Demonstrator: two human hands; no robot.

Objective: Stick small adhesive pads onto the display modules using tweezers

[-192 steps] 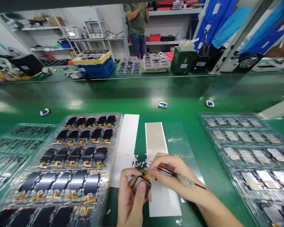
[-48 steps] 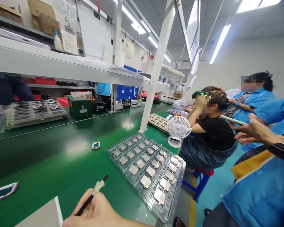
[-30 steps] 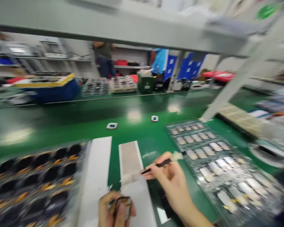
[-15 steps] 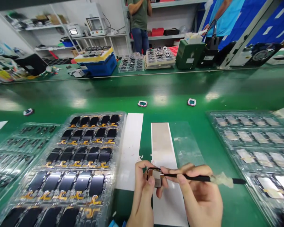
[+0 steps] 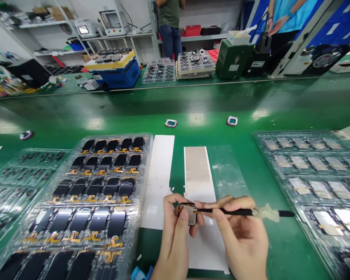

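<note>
My left hand (image 5: 175,235) pinches a small watch display module (image 5: 190,221) with its back up, the thumb lying over its pale grey backing. My right hand (image 5: 240,233) is closed around slim black tweezers (image 5: 243,212). Their tip touches or hovers just over the module's upper part; I cannot tell which. Pale tape (image 5: 266,212) wraps the tweezers near the rear end. Both hands are above a white strip sheet (image 5: 205,249), whose far part carries a beige film (image 5: 196,165).
At left, a clear tray (image 5: 147,167) holds rows of black displays with orange flex cables. Another tray (image 5: 258,142) of silver-backed displays is at right. A white paper strip (image 5: 163,163) and clear film (image 5: 227,167) flank the sheet. Two people stand beyond the bench.
The whole view has shifted slightly, so the bench things appear higher and a little left. The left thumb now lies farther over the module. Both holds stay the same.
</note>
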